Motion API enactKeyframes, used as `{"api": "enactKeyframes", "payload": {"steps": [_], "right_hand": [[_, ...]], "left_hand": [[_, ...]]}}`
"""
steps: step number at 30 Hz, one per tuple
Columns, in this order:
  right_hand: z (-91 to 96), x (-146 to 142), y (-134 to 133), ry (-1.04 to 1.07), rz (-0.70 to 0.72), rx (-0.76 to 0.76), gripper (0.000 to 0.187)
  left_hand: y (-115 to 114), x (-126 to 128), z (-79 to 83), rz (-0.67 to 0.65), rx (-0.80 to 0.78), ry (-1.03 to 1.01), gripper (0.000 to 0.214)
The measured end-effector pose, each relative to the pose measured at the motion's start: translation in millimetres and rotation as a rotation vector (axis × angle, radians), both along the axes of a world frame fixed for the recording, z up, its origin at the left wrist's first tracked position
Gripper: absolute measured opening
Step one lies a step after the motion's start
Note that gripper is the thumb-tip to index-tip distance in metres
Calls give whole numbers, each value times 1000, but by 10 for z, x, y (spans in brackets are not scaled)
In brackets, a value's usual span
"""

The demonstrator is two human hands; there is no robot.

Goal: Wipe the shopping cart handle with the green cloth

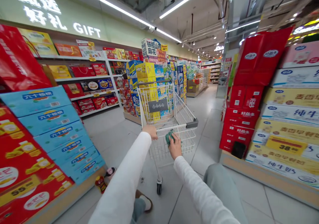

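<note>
A white wire shopping cart (183, 104) stands right in front of me, with a grey plate (158, 105) on its far side and a grey corner piece (192, 123) at right. My left hand (150, 131) is closed around the near rim of the cart. Just to its right, my right hand (175, 146) has its fingers closed on a crumpled green cloth (170, 137), which lies against the cart's near wire side. The rim under my left palm is hidden.
Stacked blue cartons (59, 131) and red cartons (22, 170) flank the cart at left. Red boxes (241, 117) and milk cartons (286, 131) rise at right. A display of yellow boxes (144, 71) stands beyond the cart. Bottles (100, 184) sit on the tiled floor (209, 144).
</note>
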State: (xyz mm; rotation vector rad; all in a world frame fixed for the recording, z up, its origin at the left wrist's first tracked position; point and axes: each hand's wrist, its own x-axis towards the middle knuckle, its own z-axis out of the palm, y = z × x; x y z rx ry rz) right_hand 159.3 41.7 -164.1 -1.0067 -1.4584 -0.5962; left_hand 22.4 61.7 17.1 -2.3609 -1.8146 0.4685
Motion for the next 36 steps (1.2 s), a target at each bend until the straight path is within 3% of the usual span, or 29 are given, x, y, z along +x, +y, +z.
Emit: {"api": "enactKeyframes", "payload": {"steps": [3,9,17,20,26,30,36], "right_hand": [[-44,17,-23,-94,23,-64,37],[239,-79,-108,-60,127,-241,51],[376,-129,-198,-94,198,-323,56],[413,-39,-199,-108,187,-312,54],[449,327,-121,-70,110,-287,50],[450,545,-77,49,45,-248,44],[412,777,-87,75,26,-304,40]], "left_hand": [[-18,-54,-23,10,12,-30,43],[-22,-89,27,34,-175,-162,18],[44,-118,2,13,-253,-216,20],[39,-125,8,-16,-255,-258,25],[7,-159,-3,-17,-215,-279,13],[-32,-169,-12,1,-160,-262,11],[-65,-155,19,-10,-132,-246,10]]}}
